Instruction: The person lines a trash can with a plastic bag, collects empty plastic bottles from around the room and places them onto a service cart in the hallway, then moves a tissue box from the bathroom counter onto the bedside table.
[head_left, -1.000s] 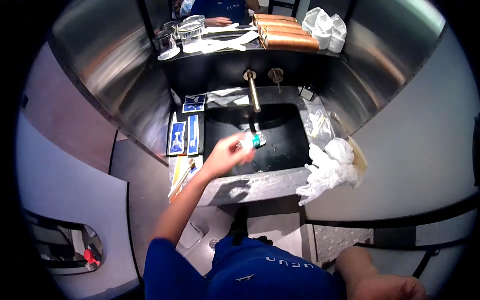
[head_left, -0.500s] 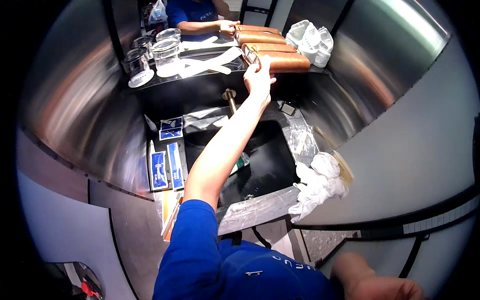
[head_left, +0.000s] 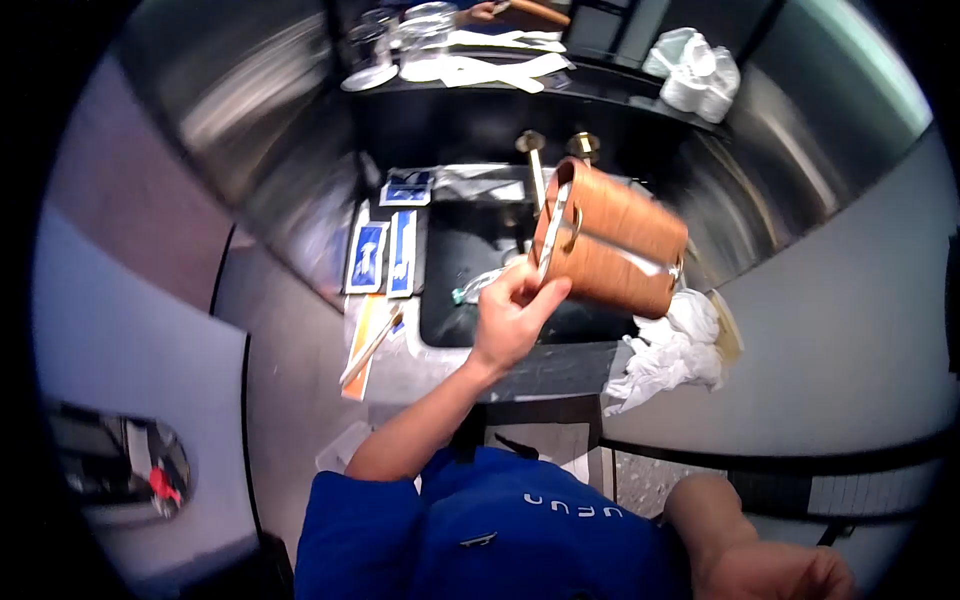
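My left hand [head_left: 515, 315] grips a brown wood-grain tissue box [head_left: 620, 235] by its near left end, thumb on the face toward me. The box is tilted in the air over the black sink basin [head_left: 475, 330]. White shows in the slit along its middle and along its left edge, and a small ring-like loop sits near that end. At the bottom right edge my right hand [head_left: 775, 572] hangs low beside my body, its fingers partly cut off and blurred. A clear packet with a green end [head_left: 475, 288] lies in the basin.
Glass cups [head_left: 425, 45] and crossed white strips [head_left: 505, 70] are on the back ledge, with white rolled cloths [head_left: 695, 75] at its right. Blue-and-white packets [head_left: 368, 255] and a brush-like stick [head_left: 370, 350] lie left of the sink. A crumpled white cloth [head_left: 675, 350] is at right.
My left hand has lifted the tissue box off the back ledge and brought it toward me over the sink. My view has shifted. My right hand stays low.
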